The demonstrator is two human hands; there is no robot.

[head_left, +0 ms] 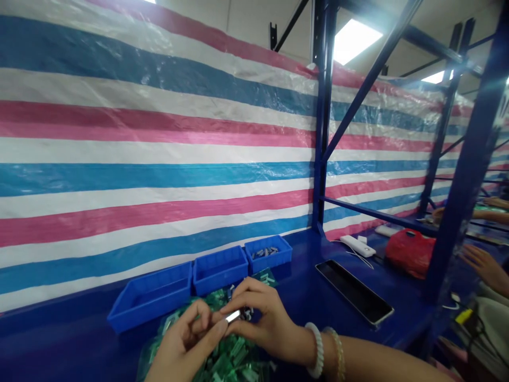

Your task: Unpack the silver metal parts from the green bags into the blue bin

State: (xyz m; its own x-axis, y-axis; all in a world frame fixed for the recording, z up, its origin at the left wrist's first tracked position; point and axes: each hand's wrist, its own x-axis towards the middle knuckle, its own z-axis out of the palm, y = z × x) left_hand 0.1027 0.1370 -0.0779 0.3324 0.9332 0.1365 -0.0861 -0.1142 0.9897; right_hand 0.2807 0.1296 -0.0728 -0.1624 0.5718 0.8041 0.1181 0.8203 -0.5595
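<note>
Jointly, hands (186, 345) (274, 321) hold silver piece (233, 317).

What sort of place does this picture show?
Probably a small-parts workshop or factory floor. Blue bins stand beyond a heap of small green pieces, blue metal uprights rise along the bench, and another person's hand shows at the right.

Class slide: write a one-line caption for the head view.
Left hand and right hand meet at a small shiny piece above green pieces, near three blue bins.
</note>
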